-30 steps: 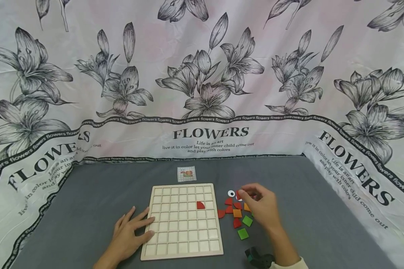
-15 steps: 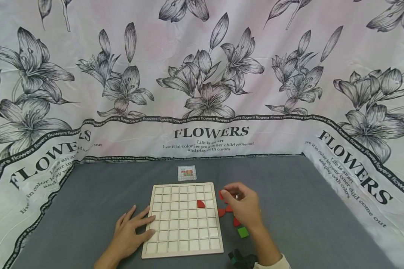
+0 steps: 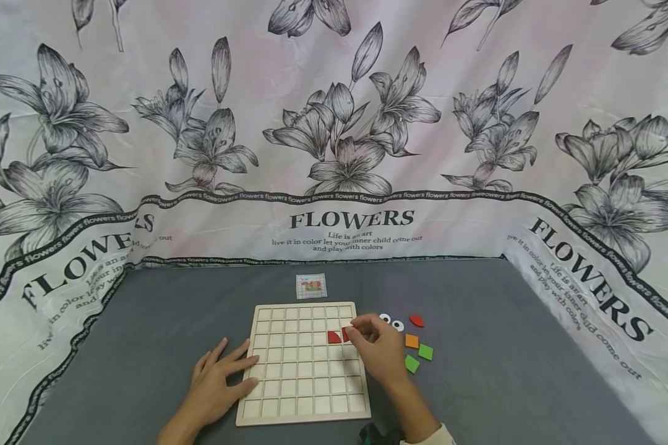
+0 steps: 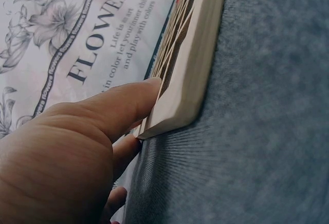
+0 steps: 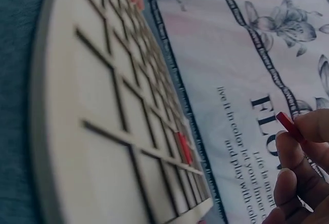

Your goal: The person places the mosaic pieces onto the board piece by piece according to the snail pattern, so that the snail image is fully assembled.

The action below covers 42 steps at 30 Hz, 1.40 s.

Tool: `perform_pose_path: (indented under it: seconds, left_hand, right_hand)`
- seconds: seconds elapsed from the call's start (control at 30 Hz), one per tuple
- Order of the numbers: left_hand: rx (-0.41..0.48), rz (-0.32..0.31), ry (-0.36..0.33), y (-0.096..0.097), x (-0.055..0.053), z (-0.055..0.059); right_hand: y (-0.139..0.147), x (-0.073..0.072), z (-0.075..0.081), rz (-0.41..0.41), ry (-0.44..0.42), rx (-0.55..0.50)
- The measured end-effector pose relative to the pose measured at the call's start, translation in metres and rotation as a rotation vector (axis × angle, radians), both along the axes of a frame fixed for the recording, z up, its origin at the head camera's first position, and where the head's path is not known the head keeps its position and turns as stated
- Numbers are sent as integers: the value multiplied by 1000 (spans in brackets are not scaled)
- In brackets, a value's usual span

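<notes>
A pale wooden grid board (image 3: pixel 303 364) lies flat on the grey cloth. One red quarter-round tile (image 3: pixel 334 337) sits in a cell in its upper right part. My left hand (image 3: pixel 217 380) rests on the board's left edge with fingers spread; in the left wrist view the thumb (image 4: pixel 123 103) lies on the rim. Between thumb and fingertips my right hand (image 3: pixel 380 347) pinches a second red tile (image 3: pixel 346 334), held over the cell just right of the first. The right wrist view shows this pinched tile (image 5: pixel 290 126) edge-on, above the board; its full shape is hidden.
Right of the board lie two white eye discs (image 3: pixel 398 326), a red tile (image 3: pixel 416 321), an orange square (image 3: pixel 412 340) and green squares (image 3: pixel 425 352). A small picture card (image 3: pixel 311 285) lies behind the board. A dark device (image 3: pixel 375 436) sits near the right wrist.
My right hand has moved left from the loose tiles to the board, carrying a red tile. The left hand stays on the board's left edge.
</notes>
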<state>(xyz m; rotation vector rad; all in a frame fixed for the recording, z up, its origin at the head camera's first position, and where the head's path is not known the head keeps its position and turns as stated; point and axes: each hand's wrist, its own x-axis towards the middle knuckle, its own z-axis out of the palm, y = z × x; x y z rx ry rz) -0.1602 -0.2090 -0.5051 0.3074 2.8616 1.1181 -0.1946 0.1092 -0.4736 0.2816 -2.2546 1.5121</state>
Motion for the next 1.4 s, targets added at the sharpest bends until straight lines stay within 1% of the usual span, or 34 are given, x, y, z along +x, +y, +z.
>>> perform_pose_path:
  seconds: [0.1,0.2,0.33,0.53,0.73,0.9,1.03,1.13,1.4]
  left_hand:
    - [-3,4,3,1,0,0]
    - [-5,13,14,0,0,-1]
    - [-7,18,19,0,0,-1]
    - [-18,17,11,0,-1,-1]
    - [-6,15,34,1,-1,1]
    - [-21,20,23,0,0,0]
    - [-26,15,15,0,-1,0]
    - [-26,13,13,0,-2,0]
    - [-20,13,18,0,0,1]
  right_hand:
    - [-2,-1,-9,0,-16,11]
    - [-5,-3,-16,30,-49,-2]
    - [-9,-5,-22,61,-77,35]
    - [-12,-4,-24,75,-126,85]
    - [-12,-3,-24,83,-137,140]
    - [-12,-3,-26,96,-150,190]
    - [-11,-4,-26,98,-147,231]
    - [-11,-4,-27,87,-128,259]
    - [-11,-6,-29,77,-40,379]
